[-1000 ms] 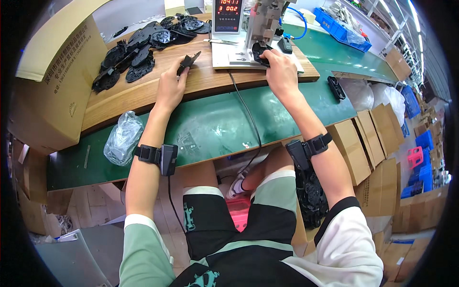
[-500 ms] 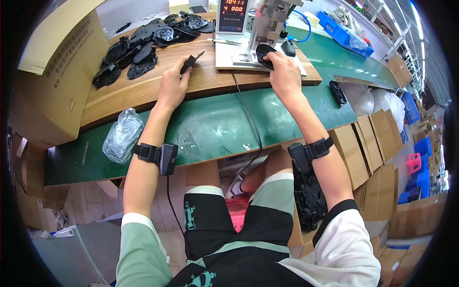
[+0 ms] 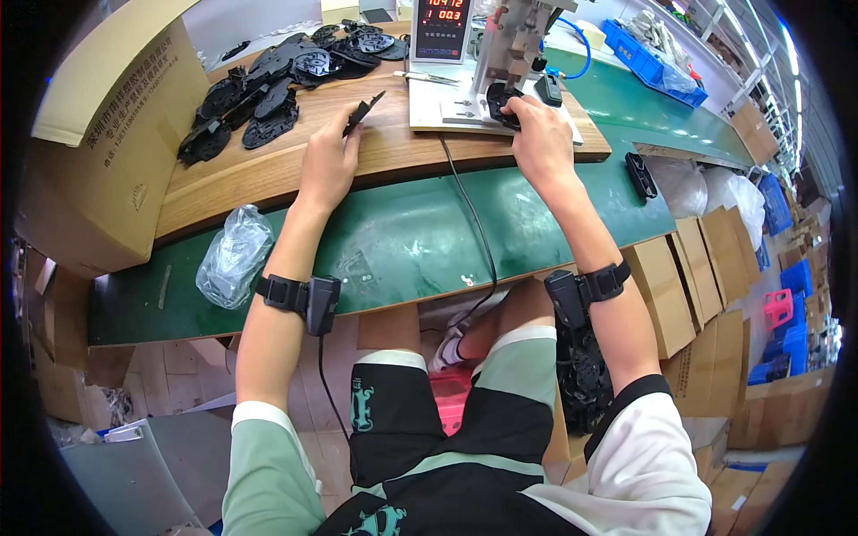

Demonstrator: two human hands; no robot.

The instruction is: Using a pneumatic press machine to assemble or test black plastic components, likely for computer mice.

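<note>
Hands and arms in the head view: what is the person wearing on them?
Both hands, left hand and right hand, are bare. Each forearm carries a black strap with a boxy black device; a thin black cable hangs from the left one. Sleeves: short, pale green left, white with black trim right.

Both forearms run up from six o'clock toward twelve, each with a black strap at the wrist. The left hand (image 3: 329, 161) lies palm down, fingers curled and pinching at about eleven o'clock. The right hand (image 3: 540, 136) reaches toward one o'clock, fingertips apparently closed in a grip.
</note>
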